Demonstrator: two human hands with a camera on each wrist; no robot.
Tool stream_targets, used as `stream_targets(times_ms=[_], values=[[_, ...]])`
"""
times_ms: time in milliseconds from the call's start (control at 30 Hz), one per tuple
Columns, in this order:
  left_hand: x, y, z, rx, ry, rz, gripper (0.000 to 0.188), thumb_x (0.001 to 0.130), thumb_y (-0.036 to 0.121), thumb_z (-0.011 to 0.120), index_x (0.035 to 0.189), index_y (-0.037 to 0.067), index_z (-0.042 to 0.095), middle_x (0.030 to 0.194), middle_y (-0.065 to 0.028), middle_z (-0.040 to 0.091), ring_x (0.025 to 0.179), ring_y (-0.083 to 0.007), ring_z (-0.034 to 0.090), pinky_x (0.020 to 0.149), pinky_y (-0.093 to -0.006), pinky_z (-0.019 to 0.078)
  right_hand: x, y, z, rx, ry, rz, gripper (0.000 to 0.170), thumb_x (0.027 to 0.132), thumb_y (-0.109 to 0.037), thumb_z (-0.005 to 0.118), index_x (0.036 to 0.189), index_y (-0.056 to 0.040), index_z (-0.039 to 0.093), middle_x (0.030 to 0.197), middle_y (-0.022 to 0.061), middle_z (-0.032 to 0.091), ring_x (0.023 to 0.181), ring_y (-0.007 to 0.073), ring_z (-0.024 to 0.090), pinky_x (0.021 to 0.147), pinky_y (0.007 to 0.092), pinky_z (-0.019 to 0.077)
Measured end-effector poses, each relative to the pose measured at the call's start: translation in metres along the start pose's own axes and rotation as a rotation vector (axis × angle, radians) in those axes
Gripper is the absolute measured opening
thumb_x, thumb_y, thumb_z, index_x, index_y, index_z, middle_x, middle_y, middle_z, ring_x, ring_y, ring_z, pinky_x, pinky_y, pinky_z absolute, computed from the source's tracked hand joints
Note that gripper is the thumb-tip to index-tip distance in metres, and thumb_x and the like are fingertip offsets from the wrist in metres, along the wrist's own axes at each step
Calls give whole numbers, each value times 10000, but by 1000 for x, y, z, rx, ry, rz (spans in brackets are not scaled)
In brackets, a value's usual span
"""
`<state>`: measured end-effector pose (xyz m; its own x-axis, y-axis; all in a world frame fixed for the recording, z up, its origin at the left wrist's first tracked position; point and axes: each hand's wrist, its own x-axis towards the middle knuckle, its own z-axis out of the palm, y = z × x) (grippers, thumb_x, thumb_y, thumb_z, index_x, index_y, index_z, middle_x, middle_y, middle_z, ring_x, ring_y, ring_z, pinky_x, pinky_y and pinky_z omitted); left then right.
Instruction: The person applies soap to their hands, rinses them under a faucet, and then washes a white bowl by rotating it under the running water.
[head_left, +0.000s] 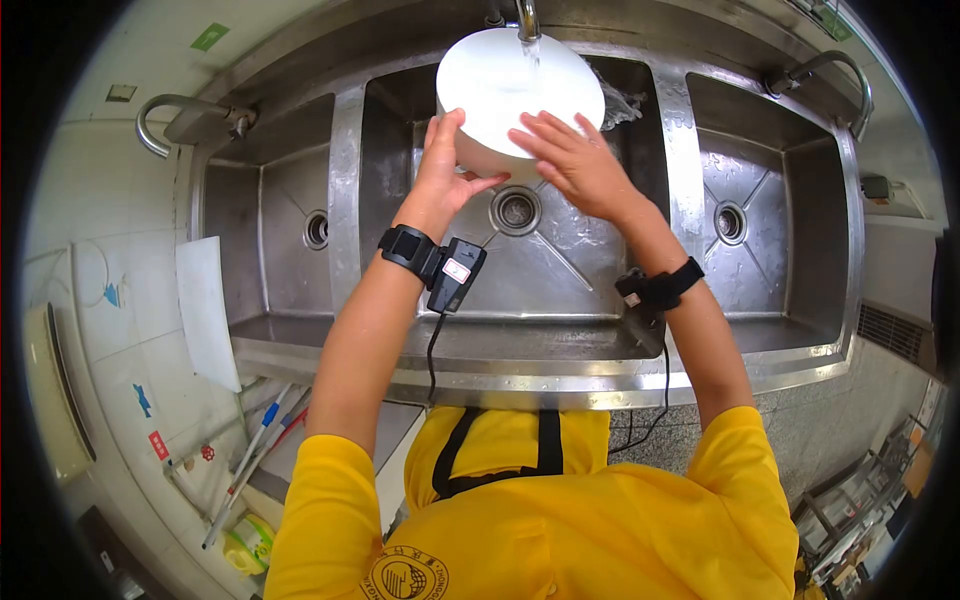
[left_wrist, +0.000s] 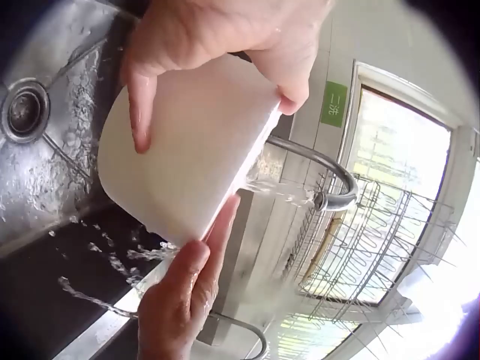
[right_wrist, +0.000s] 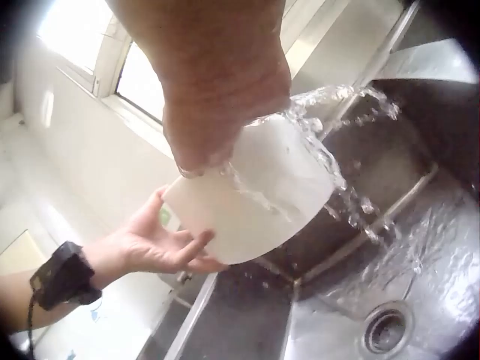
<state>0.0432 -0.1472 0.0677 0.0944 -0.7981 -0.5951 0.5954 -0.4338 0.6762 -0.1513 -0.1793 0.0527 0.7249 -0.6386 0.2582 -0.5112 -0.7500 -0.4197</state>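
Note:
A round white bowl (head_left: 515, 75) is held up under the running tap (head_left: 528, 18), tilted over the middle sink basin. My left hand (head_left: 443, 178) grips its near left side, with the thumb (left_wrist: 142, 112) along the outer wall and fingertips at the rim. My right hand (head_left: 583, 168) lies at the near right of the rim, its fingers straight over the white face. Water (right_wrist: 330, 161) spills off the bowl's side and splashes down. In the right wrist view the right wrist hides most of that hand's fingers.
The middle basin (head_left: 560, 300) has a round drain (head_left: 516, 209) below the bowl. Basins with their own taps flank it: a left basin (head_left: 285, 190) and a right basin (head_left: 750, 180). A wire rack (left_wrist: 367, 232) hangs by the window. Cables (head_left: 432, 360) trail from the wrist cameras.

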Motion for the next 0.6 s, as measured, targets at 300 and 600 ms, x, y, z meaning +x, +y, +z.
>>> stream_targets(times_ms=[300, 600], values=[[-16, 6, 9, 348, 104, 283, 877, 691, 317, 649, 1367, 191, 105, 1223, -177, 312, 1088, -359, 387, 791, -518, 446, -22, 56, 19, 680, 44, 671, 504, 843, -327, 488, 1255, -54, 391, 1204, 185, 471, 1121, 260, 458, 921, 378, 351], [-20, -5, 32, 1525, 161, 1048, 834, 521, 271, 732, 1270, 316, 367, 1218, -210, 290, 1123, -411, 325, 863, -437, 412, 4, 12, -42, 1480, 285, 935, 698, 806, -496, 503, 1300, -62, 271, 1271, 195, 327, 1156, 295, 365, 902, 465, 365]])
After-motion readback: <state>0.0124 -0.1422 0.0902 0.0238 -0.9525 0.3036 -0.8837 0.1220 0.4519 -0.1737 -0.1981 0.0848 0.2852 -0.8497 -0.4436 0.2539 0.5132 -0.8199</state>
